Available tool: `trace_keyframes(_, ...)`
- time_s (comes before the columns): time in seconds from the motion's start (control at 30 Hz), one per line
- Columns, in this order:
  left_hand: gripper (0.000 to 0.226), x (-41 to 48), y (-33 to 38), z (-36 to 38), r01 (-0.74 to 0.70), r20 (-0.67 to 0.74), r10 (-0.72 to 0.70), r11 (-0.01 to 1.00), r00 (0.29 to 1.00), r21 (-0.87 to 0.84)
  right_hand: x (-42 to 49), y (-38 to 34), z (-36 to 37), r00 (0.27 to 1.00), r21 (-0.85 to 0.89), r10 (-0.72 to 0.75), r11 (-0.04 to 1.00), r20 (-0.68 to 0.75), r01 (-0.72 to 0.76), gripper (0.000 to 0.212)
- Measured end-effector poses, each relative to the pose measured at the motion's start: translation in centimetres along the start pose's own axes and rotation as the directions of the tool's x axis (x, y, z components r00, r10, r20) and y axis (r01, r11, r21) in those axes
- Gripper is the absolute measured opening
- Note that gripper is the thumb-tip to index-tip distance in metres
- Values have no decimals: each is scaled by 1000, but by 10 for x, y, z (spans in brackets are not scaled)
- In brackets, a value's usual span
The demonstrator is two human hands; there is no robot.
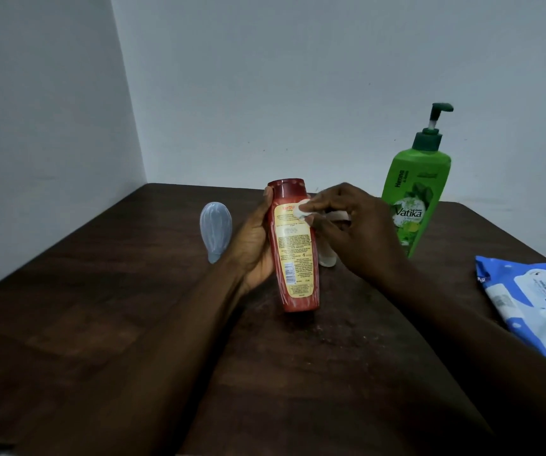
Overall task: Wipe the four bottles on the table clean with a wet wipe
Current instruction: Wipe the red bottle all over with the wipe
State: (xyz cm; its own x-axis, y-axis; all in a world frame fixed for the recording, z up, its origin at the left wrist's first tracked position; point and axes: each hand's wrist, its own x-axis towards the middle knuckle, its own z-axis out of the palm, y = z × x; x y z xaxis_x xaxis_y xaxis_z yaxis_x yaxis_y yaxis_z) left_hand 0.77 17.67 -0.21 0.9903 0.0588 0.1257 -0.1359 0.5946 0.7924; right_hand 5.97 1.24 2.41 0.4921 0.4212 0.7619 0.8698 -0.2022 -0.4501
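Note:
My left hand [251, 245] grips a red bottle [293, 251] with a yellow label, held upright just above the table. My right hand [353, 228] pinches a small wad of white wet wipe [301, 208] against the top of that label. A pale blue bottle [215, 230] stands on its cap to the left. A tall green pump bottle [414, 192] stands at the right. Behind my right hand a small whitish bottle [327, 258] is mostly hidden.
A blue and white wet wipe pack [535, 304] lies at the table's right edge. The dark wooden table [100, 307] sits in a corner, with pale walls at the left and behind.

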Motion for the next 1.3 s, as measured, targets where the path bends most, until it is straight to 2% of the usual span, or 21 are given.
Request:
trace_keyframes(0.3, 59, 2, -5, -2, 17, 13, -16, 996, 1000, -83, -53, -2, -10, 981, -4, 70, 998, 179, -71, 21)
trace_keyframes(0.47, 58, 2, -6, 2, 0, -7, -1, 992, 1000, -123, -72, -6, -17, 957, -88, 61, 995, 282, -38, 26)
trace_keyframes(0.63, 63, 1, -6, 3, -20, -22, 18, 992, 1000, -124, -82, -8, -20, 948, -134, 38, 991, 315, 5, 27)
trace_keyframes(1.03, 59, -1, -5, 1, -19, -4, 19, 986, 1000, -164, -84, -14, -19, 947, -141, 37, 990, 319, 9, 25)
trace_keyframes(1.2, 51, 0, -3, 0, -14, 72, 26, 988, 997, -154, -66, -18, -9, 970, -148, 0, 988, 245, 37, 24)
trace_keyframes(1.3, 55, 2, -2, -1, -4, 113, 22, 987, 993, -160, -44, -19, -4, 983, -144, -7, 989, 184, 34, 21)
